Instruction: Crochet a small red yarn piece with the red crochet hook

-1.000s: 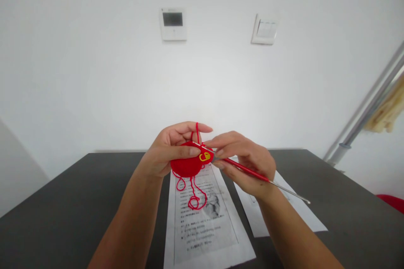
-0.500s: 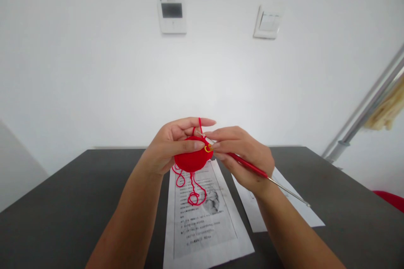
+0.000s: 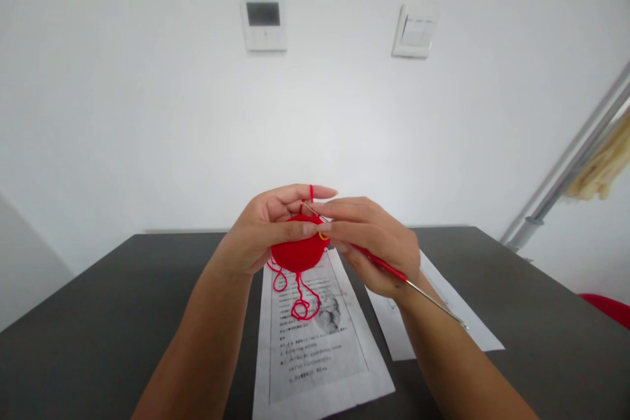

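A round red crocheted piece (image 3: 299, 251) is pinched between the thumb and fingers of my left hand (image 3: 266, 226). Red yarn (image 3: 312, 193) loops over the raised index finger of that hand. My right hand (image 3: 377, 236) grips a crochet hook (image 3: 388, 268) with a red handle and metal ends; its tip lies at the upper right edge of the piece, by the yarn. A small yellow ring (image 3: 323, 235) shows at the piece's right edge, beside my right fingertips. Loose red yarn (image 3: 301, 308) dangles below in curls.
Under my hands a printed sheet (image 3: 315, 367) lies on the dark table (image 3: 147, 302), with a second sheet (image 3: 394, 331) to its right. Behind stands a white wall with a panel and a switch. A metal pole and a red object are at right.
My right hand has shifted slightly left, closer to the red piece, and the hook's rear end has moved left. Less of the yellow ring shows. The whole view has shifted a little.
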The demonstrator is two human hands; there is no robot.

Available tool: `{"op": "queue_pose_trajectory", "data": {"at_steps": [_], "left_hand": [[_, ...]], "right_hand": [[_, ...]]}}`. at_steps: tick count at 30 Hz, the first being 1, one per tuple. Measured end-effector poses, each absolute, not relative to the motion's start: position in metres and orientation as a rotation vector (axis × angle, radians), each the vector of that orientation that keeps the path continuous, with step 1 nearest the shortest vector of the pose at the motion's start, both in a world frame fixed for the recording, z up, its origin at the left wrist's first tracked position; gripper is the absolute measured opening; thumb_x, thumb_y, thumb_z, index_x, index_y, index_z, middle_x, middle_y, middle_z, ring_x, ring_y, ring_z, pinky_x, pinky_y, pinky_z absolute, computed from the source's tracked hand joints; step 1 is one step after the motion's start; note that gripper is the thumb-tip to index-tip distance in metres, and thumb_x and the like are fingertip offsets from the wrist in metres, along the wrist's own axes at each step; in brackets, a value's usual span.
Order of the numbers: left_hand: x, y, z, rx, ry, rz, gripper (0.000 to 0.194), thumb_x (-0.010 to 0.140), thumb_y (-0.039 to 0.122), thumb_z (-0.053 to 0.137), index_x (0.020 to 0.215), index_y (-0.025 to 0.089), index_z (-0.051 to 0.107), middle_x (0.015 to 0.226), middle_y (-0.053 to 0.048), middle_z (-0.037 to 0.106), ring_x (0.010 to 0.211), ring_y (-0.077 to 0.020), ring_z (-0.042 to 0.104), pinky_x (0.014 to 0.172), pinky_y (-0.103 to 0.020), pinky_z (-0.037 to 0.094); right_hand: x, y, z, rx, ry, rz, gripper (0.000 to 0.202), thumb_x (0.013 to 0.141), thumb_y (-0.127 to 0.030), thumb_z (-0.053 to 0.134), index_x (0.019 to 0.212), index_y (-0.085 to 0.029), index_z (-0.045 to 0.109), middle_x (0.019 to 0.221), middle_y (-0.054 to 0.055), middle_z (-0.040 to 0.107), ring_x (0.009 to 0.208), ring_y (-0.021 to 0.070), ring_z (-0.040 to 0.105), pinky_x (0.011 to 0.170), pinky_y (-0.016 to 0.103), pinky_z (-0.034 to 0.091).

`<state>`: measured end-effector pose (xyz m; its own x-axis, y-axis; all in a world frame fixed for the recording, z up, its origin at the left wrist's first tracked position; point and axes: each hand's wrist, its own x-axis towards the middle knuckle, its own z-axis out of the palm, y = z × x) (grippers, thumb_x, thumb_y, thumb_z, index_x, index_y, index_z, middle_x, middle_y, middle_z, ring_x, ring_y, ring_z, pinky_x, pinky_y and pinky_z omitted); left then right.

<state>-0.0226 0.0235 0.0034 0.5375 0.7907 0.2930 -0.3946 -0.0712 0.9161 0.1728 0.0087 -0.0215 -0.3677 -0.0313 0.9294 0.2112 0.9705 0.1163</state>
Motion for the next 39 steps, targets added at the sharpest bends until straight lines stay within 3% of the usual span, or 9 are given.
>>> {"op": "queue_pose_trajectory", "data": {"at_steps": [5,12,17,20,24,28,34,39], "left_hand": [[-0.0227,0.0233,0.0032,1.331,0.398,1.020,0.040,0.068,0.014,0.091,0.106,0.016,0.080,0.084,-0.005,0.083,0.071,-0.0162,0.077,0.068,-0.023,0.058],[-0.0213,0.0222,0.0035,1.337,0.376,0.990,0.042,0.068,0.014,0.092,0.108,0.017,0.081,0.086,-0.006,0.083,0.074,-0.0162,0.076,0.071,-0.024,0.058],[-0.0215,0.0205,0.0049,1.340,0.376,0.950,0.042,0.068,0.013,0.092,0.108,0.017,0.082,0.070,-0.001,0.076,0.060,-0.0108,0.069,0.058,-0.017,0.051],[-0.0214,0.0198,0.0056,1.353,0.368,0.936,0.040,0.068,0.014,0.092,0.107,0.016,0.082,0.067,0.000,0.073,0.055,-0.0094,0.065,0.051,-0.016,0.046],[-0.0224,0.0197,0.0054,1.371,0.374,0.903,0.042,0.068,0.016,0.093,0.109,0.017,0.082,0.068,-0.001,0.074,0.056,-0.0106,0.066,0.052,-0.017,0.047],[-0.0243,0.0208,0.0040,1.387,0.408,0.948,0.043,0.068,0.016,0.093,0.110,0.017,0.082,0.070,-0.002,0.076,0.059,-0.0110,0.068,0.055,-0.017,0.049],[-0.0246,0.0222,0.0022,1.375,0.370,0.959,0.046,0.068,0.016,0.094,0.112,0.019,0.082,0.089,-0.006,0.084,0.077,-0.0168,0.077,0.072,-0.022,0.059],[-0.0225,0.0197,0.0038,1.372,0.360,0.968,0.045,0.071,0.015,0.092,0.114,0.021,0.081,0.090,-0.005,0.084,0.079,-0.0146,0.078,0.074,-0.020,0.058]], "right_hand": [[0.1716,0.0084,-0.0238,-0.180,-1.920,-0.255,0.024,0.103,-0.013,0.056,0.122,-0.021,0.068,0.122,0.015,0.079,0.117,0.0224,0.074,0.093,0.042,0.065],[0.1710,0.0070,-0.0226,-0.168,-1.874,-0.343,0.022,0.097,-0.009,0.061,0.115,-0.018,0.068,0.110,0.015,0.080,0.105,0.0235,0.077,0.086,0.041,0.066],[0.1704,0.0039,-0.0201,-0.221,-1.826,-0.502,0.018,0.091,-0.009,0.064,0.102,-0.022,0.066,0.084,0.004,0.071,0.075,0.0184,0.069,0.065,0.035,0.060],[0.1698,0.0009,-0.0191,-0.221,-1.844,-0.422,0.015,0.088,-0.012,0.063,0.098,-0.024,0.064,0.073,0.000,0.062,0.065,0.0167,0.060,0.056,0.033,0.053],[0.1696,-0.0005,-0.0179,-0.154,-1.874,-0.278,0.020,0.085,-0.006,0.059,0.095,-0.022,0.062,0.074,0.002,0.065,0.067,0.0179,0.061,0.059,0.035,0.056],[0.1729,0.0018,-0.0161,-0.182,-1.885,-0.393,0.020,0.089,-0.006,0.062,0.101,-0.022,0.066,0.079,0.005,0.072,0.070,0.0192,0.067,0.062,0.036,0.060],[0.1763,0.0026,-0.0179,-0.175,-1.892,-0.412,0.027,0.095,-0.010,0.065,0.120,-0.019,0.069,0.110,0.014,0.082,0.104,0.0255,0.078,0.084,0.043,0.067],[0.1756,0.0007,-0.0206,-0.187,-1.882,-0.298,0.036,0.094,-0.007,0.067,0.126,-0.022,0.070,0.112,0.012,0.083,0.105,0.0252,0.080,0.086,0.042,0.068]]}}
